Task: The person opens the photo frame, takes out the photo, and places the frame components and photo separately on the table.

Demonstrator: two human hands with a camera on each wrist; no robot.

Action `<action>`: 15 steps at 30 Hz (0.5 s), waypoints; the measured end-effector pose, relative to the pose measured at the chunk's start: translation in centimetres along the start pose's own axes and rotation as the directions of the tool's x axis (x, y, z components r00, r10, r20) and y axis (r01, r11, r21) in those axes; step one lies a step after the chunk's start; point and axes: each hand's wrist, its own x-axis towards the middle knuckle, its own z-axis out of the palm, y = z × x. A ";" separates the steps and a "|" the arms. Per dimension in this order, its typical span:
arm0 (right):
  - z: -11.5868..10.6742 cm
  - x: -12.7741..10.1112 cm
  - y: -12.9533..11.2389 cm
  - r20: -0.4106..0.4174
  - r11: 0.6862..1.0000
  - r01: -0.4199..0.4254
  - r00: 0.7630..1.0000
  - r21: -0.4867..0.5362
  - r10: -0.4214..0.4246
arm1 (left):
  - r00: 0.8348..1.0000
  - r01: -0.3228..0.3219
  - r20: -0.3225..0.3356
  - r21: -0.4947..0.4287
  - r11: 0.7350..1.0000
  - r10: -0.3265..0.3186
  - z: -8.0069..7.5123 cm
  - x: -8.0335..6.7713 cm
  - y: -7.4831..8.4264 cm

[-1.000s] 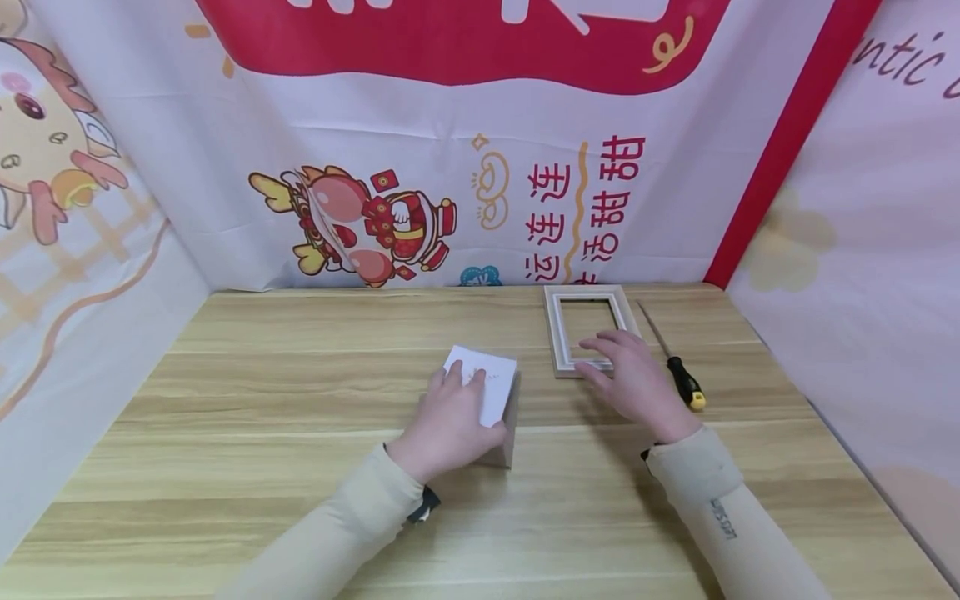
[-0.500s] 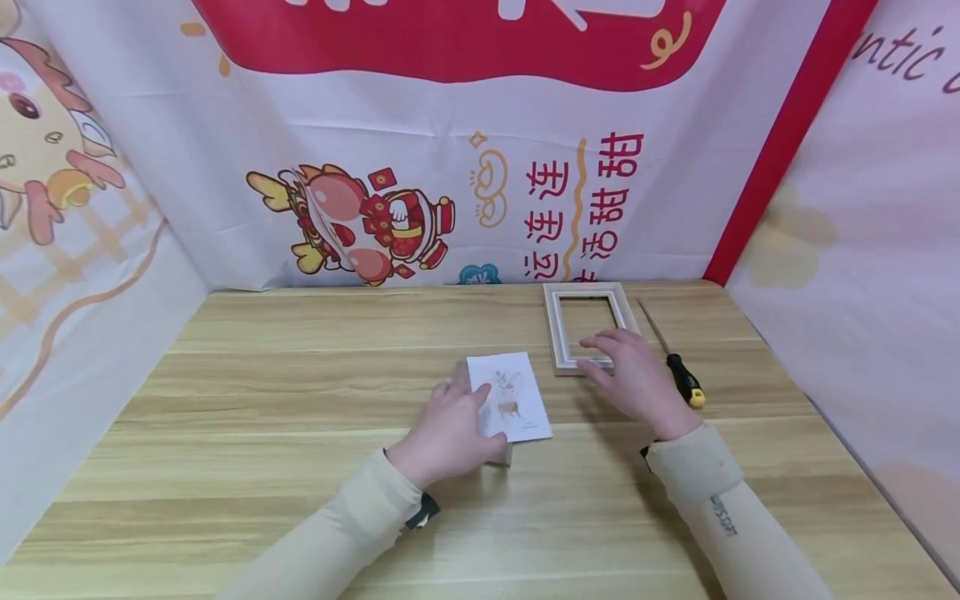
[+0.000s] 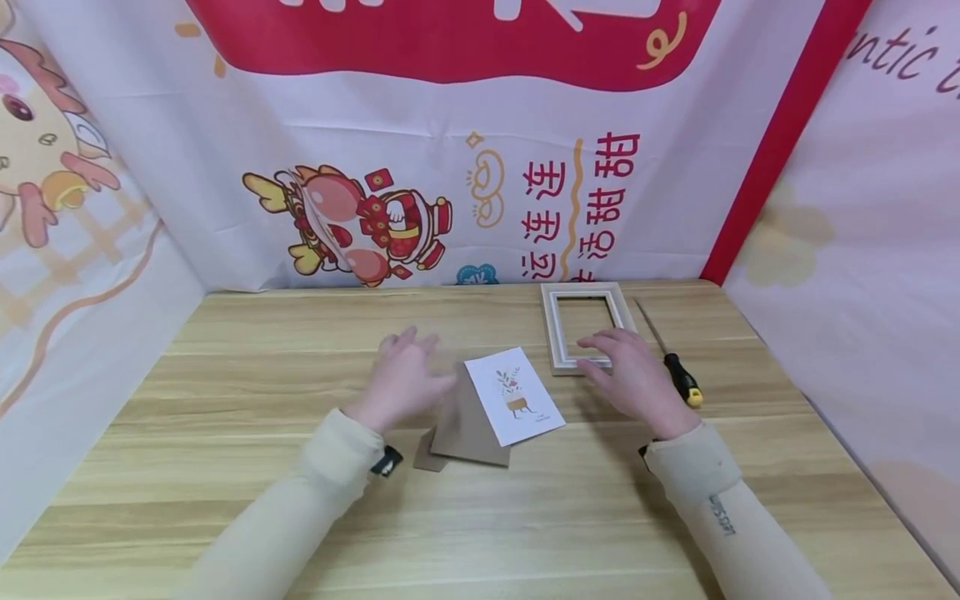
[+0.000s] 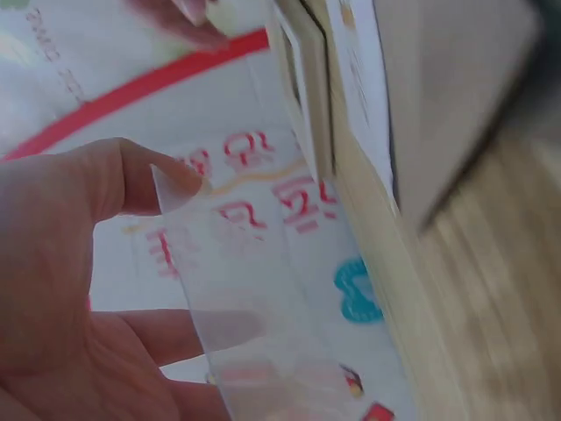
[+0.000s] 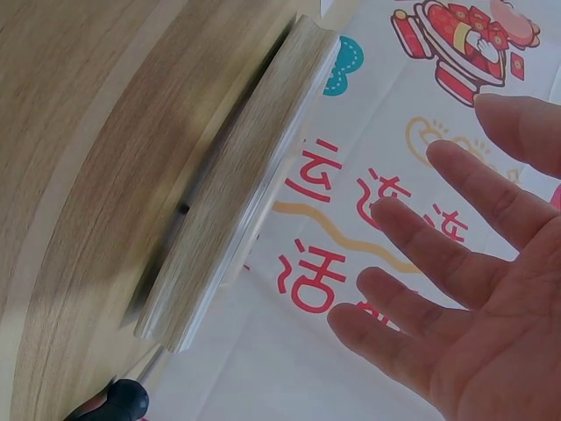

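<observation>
In the left wrist view my left hand (image 3: pixel 401 379) pinches a clear plastic sheet (image 4: pixel 272 298) by its edge, thumb on one side and fingers on the other. The sheet is hardly visible in the head view. Just right of that hand, a white card (image 3: pixel 491 398) with a printed plant picture lies partly over a grey-brown backing board (image 3: pixel 468 433). My right hand (image 3: pixel 637 375) hovers over the near right corner of a whitish picture frame (image 3: pixel 552 333). Its fingers are spread and nothing is in them.
Right of the frame lies a screwdriver (image 3: pixel 684 379) with a black and yellow handle. A smaller brown flap (image 3: pixel 430 454) sticks out from under the board's left side. Printed cloth (image 3: pixel 337 108) hangs behind the wooden table (image 3: pixel 247 433).
The stack my left hand was gripping now lies on the table, with the card turned picture side up on the board. My left hand has moved left. The right hand has stayed over the frame.
</observation>
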 end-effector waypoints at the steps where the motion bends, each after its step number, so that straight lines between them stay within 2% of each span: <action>1: 0.0 0.0 0.0 0.000 1.000 0.000 1.000 -0.001 0.000 | 1.000 0.025 -0.005 -0.016 1.000 -0.025 -0.3 0.5 -0.7; 5: 0.0 0.1 -0.1 0.005 1.000 0.004 1.000 -0.014 -0.004 | 0.992 0.120 -0.022 -0.083 0.989 -0.122 -1.4 2.4 -3.6; 9: 0.2 0.1 -0.3 0.015 1.000 0.001 1.000 -0.030 -0.001 | 0.987 0.150 -0.036 -0.084 0.985 -0.154 -1.7 4.3 -6.6; 15: 0.6 0.0 -0.8 0.025 1.000 0.018 1.000 -0.013 -0.018 | 0.984 0.176 -0.028 -0.034 0.984 -0.177 -1.2 6.5 -10.5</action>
